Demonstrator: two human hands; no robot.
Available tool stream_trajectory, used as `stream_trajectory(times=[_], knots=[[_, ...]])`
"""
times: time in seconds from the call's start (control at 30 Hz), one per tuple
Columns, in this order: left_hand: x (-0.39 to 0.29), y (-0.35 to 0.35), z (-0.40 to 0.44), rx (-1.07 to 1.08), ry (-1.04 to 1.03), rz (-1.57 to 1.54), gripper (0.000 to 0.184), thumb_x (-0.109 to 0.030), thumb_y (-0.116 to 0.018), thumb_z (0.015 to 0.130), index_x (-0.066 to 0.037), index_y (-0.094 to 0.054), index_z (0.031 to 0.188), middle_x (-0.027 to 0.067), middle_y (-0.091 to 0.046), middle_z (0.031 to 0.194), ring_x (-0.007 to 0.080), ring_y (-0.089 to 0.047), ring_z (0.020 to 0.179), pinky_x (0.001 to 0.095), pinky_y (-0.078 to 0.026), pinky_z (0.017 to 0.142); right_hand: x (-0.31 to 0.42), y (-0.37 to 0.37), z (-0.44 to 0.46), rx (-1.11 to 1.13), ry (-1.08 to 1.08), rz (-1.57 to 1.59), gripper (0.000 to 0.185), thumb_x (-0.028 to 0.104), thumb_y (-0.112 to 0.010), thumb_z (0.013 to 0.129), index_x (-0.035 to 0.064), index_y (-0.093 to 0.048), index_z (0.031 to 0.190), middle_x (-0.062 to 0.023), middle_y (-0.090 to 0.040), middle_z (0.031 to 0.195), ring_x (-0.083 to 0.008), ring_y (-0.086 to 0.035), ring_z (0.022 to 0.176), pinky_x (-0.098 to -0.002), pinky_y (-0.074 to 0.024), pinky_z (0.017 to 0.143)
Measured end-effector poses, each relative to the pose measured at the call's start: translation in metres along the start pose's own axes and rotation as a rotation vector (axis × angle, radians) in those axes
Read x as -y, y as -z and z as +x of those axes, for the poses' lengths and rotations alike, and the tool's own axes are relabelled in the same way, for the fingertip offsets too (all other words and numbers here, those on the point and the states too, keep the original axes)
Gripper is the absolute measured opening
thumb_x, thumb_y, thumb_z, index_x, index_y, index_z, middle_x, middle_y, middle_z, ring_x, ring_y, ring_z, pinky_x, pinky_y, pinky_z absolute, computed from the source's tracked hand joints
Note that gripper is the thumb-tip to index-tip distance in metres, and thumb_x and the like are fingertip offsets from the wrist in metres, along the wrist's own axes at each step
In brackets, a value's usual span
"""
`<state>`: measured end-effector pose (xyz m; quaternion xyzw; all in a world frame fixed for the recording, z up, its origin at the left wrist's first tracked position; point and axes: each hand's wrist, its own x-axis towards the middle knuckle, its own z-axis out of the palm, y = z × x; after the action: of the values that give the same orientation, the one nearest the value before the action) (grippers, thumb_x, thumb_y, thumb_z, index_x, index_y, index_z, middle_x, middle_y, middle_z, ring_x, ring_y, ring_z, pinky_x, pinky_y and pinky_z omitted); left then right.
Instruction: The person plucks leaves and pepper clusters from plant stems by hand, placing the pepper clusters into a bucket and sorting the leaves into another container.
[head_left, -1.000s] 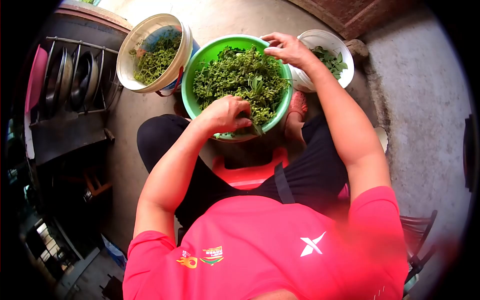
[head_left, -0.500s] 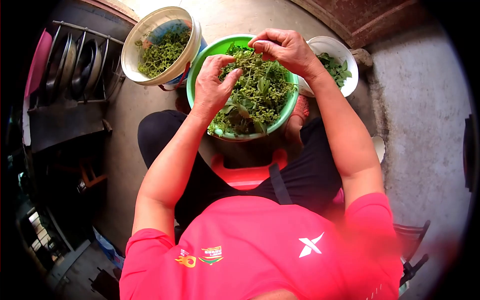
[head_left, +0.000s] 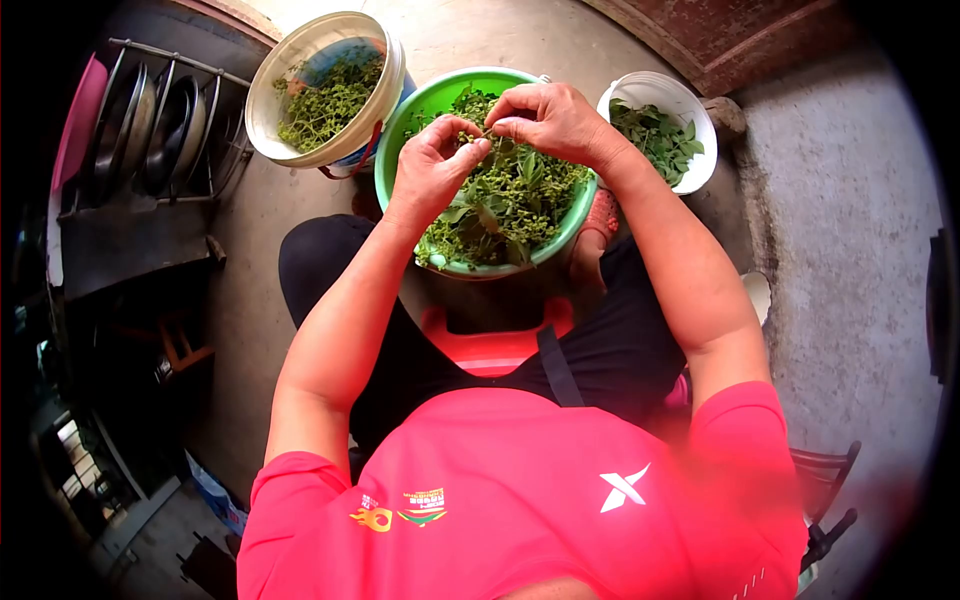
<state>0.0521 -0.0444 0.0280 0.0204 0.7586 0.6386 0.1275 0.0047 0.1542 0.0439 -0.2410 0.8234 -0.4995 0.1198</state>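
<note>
A green basin full of green sprigs with small berries stands on the floor in front of my knees. Over its middle my left hand is closed in a pinch on a small sprig. My right hand, thumb and forefinger pressed together, pinches the same sprig from the other side. The fingertips of both hands nearly meet; the sprig is small and partly hidden between them.
A white bucket with berry sprigs stands left of the basin. On the right, a smaller white bucket holds green leaves. Pans sit in a metal rack at far left. A red stool shows between my legs.
My left hand has risen from the basin's near edge and closed into a pinch. My right hand has come from the basin's right rim to meet it over the sprigs.
</note>
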Motion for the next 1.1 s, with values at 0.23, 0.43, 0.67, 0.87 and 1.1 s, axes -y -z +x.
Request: stream_trajectory(times=[0.23, 0.43, 0.67, 0.87, 1.1], knots=[[0.001, -0.001, -0.004, -0.069, -0.075, 0.200, 0.011, -0.012, -0.067, 0.082, -0.003, -0.062, 0.088, -0.0061, -0.054, 0.068, 0.0009, -0.045, 0.063, 0.0170, -0.036, 0.056, 0.010, -0.014, -0.002, -0.016, 0.015, -0.302, 0.012, 0.017, -0.062, 0.078, 0.0078, -0.065, 0.086, -0.0058, -0.065, 0.076, -0.0167, -0.062, 0.071, -0.0294, -0.0490, 0.067], [-0.004, -0.006, -0.001, -0.030, -0.030, 0.167, 0.012, -0.014, -0.067, 0.080, -0.003, -0.063, 0.081, -0.0033, -0.055, 0.066, 0.0027, -0.046, 0.061, 0.0191, -0.037, 0.055, 0.014, -0.030, 0.001, -0.272, -0.137, -0.513, 0.013, 0.022, -0.059, 0.075, 0.0093, -0.058, 0.077, -0.0072, -0.062, 0.077, -0.0262, -0.062, 0.071, -0.0382, -0.0486, 0.065], [-0.044, 0.050, 0.029, -0.035, 0.195, -0.404, 0.008, -0.010, -0.060, 0.083, -0.003, -0.055, 0.084, 0.0075, -0.060, 0.084, 0.0173, -0.063, 0.079, 0.0319, -0.057, 0.071, -0.004, 0.052, -0.020, -0.280, -0.308, -0.872, 0.019, 0.028, -0.055, 0.077, 0.0108, -0.061, 0.082, -0.0075, -0.065, 0.086, -0.0293, -0.063, 0.080, -0.0410, -0.0492, 0.069], [-0.030, 0.075, 0.045, -0.131, 0.252, -0.813, 0.016, -0.001, -0.055, 0.077, 0.002, -0.049, 0.091, 0.0159, -0.058, 0.091, 0.0245, -0.064, 0.079, 0.0353, -0.060, 0.067, -0.058, 0.096, -0.046, 0.154, -0.722, -1.175, 0.031, 0.024, -0.060, 0.077, 0.0151, -0.065, 0.106, -0.0167, -0.063, 0.107, -0.0308, -0.060, 0.102, -0.0419, -0.0486, 0.084], [-0.023, 0.075, 0.043, -0.173, 0.215, -0.758, 0.022, -0.002, -0.055, 0.079, -0.001, -0.054, 0.101, 0.0098, -0.060, 0.092, 0.0182, -0.063, 0.077, 0.0314, -0.057, 0.066, -0.035, 0.025, 0.021, -0.073, -0.235, -0.536, 0.033, 0.024, -0.063, 0.080, 0.0173, -0.061, 0.112, -0.0070, -0.063, 0.105, -0.0271, -0.061, 0.098, -0.0384, -0.0478, 0.085]])
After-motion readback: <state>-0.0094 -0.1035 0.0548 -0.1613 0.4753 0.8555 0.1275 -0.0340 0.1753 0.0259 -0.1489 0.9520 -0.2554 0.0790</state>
